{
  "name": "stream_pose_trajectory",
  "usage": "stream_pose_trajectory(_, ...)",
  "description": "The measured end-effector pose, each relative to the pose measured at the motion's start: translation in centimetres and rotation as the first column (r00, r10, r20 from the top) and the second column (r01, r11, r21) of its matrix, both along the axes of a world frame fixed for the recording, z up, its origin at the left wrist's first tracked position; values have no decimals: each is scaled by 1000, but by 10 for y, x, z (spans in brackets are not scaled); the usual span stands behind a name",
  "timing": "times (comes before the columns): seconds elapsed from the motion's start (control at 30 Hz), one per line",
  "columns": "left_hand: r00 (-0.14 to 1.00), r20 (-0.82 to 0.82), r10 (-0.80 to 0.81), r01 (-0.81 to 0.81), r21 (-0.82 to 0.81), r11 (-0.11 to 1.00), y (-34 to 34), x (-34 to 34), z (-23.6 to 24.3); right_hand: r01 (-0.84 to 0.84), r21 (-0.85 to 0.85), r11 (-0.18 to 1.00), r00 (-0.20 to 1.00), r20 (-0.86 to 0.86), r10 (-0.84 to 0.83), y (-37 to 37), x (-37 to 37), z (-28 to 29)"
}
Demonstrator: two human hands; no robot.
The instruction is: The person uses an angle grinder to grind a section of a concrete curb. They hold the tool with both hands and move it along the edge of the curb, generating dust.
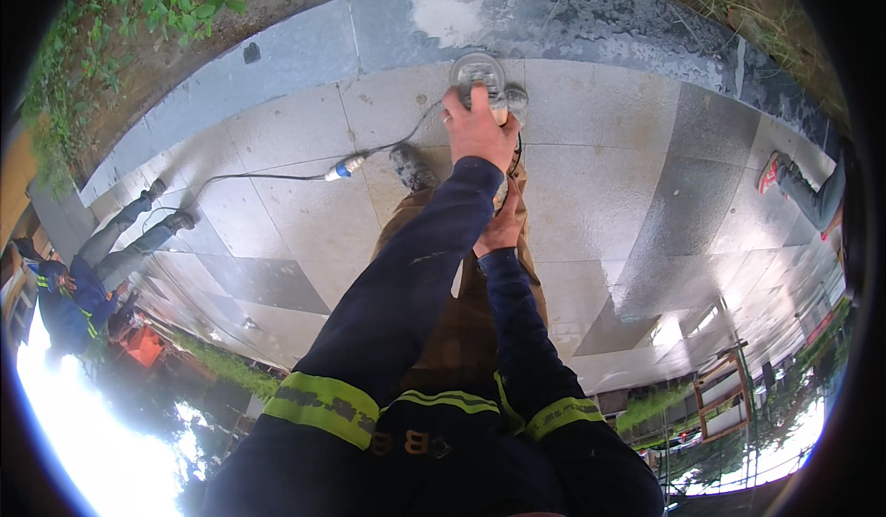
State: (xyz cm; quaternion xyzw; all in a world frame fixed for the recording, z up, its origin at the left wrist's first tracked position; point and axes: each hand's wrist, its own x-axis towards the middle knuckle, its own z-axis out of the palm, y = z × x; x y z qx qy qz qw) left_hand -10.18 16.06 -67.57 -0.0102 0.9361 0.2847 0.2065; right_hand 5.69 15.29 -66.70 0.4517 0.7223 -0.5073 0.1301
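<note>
An angle grinder with a round, greyish head rests at the foot of the grey stone kerb. My left hand is closed over its front part, just behind the head. Farther back, my right hand wraps around the rear of the tool's body. Both hands and my left sleeve hide most of the body. A dark power cord leads left from the tool to a blue and white connector lying on the paving.
Light and dark paving slabs surround my dusty shoes. At the left stands another person in dark workwear, near the cord. A leg with a red shoe shows at the right. Green plants grow beyond the kerb.
</note>
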Motion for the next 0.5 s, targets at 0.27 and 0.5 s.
stream_pose_trajectory(0.27, 996, -77, -41, 43, 30, 999, 16, -1, -2, 3, 21, 1000, 989, 146, -6, 10, -4, 3)
stream_pose_trajectory(0.5, 991, -109, 79, -86, -65, 994, 6, -1, -3, -13, -48, 999, 998, 62, 16, 6, -4, 3)
